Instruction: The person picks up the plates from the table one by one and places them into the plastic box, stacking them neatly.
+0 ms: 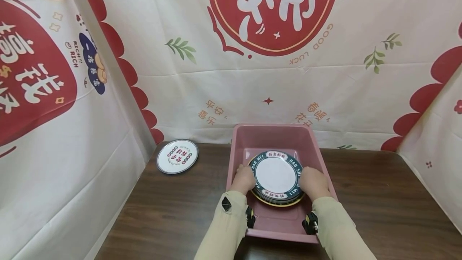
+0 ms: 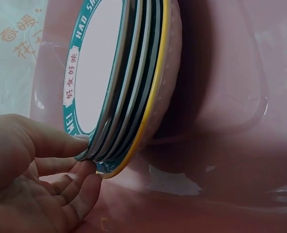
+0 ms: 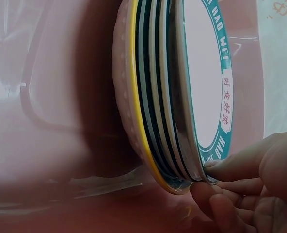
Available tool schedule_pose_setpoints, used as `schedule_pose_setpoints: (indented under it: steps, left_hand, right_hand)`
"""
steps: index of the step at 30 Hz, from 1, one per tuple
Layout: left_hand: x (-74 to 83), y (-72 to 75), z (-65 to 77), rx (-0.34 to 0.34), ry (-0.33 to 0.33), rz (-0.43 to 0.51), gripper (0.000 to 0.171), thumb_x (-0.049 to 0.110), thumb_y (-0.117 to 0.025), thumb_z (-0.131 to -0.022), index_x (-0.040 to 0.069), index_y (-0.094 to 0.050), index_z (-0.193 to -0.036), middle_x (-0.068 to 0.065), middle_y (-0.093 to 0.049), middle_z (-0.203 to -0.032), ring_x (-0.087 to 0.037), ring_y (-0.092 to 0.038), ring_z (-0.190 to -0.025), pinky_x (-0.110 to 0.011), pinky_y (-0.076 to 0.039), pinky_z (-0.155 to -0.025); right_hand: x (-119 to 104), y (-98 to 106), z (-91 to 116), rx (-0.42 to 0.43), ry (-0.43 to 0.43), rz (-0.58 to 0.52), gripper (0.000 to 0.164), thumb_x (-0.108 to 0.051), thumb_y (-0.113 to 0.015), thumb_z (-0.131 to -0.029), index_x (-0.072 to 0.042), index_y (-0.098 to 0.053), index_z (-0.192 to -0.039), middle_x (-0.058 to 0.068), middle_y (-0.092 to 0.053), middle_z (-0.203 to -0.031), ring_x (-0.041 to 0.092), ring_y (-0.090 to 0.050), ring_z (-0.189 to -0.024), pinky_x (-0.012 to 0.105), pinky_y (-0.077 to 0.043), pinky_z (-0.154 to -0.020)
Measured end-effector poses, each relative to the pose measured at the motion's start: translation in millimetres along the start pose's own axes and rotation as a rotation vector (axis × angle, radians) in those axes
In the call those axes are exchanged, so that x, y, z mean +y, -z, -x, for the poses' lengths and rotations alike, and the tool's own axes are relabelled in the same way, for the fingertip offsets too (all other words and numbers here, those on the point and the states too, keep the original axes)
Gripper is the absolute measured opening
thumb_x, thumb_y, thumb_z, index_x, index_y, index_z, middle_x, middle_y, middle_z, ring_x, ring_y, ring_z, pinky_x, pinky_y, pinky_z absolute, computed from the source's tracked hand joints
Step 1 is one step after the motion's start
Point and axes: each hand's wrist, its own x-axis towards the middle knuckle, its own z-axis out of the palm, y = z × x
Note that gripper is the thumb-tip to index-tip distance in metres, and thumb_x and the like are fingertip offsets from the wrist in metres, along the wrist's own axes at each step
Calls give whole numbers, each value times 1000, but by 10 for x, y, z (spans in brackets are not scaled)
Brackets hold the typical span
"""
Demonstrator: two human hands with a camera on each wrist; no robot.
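Note:
A stack of plates sits in a pink plastic tub (image 1: 319,151). The top plate (image 1: 277,175) is white with a dark green lettered rim. Below it show the edges of several more plates and, at the bottom, a yellow-rimmed dish (image 2: 155,92). My left hand (image 1: 244,179) pinches the top plate's left edge, thumb over the rim and fingers beneath. On the opposite edge my right hand (image 1: 315,183) pinches the same plate, its thumb (image 3: 226,167) on the rim. In the right wrist view a dark gap shows under the top plate.
A single white plate (image 1: 177,156) with red print and a dark rim lies on the brown wooden table (image 1: 162,212), left of the tub. Printed white cloth (image 1: 231,87) hangs behind the table and along both sides.

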Motion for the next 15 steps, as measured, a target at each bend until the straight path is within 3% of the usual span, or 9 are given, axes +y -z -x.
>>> schedule_pose_setpoints:
  steps: [8,15]
  left_hand:
    - [-6,-13,-15,-21,-11,-40,26,2,-58,-86,-10,-60,-109,-18,-47,-109,-27,-47,-100,-36,-43,-91]
    - [1,-18,-4,-23,15,2,24,1,-57,-87,-10,-61,-107,-19,-45,-111,-28,-46,-100,-37,-44,-89]
  right_hand:
    - [-19,4,6,-12,6,31,14,-5,-54,-84,5,-63,-83,12,-57,-71,26,-51,-63,42,-48,-58]
    - [-19,5,8,-11,11,31,14,-5,-54,-83,5,-62,-82,12,-56,-70,26,-51,-63,42,-47,-58]
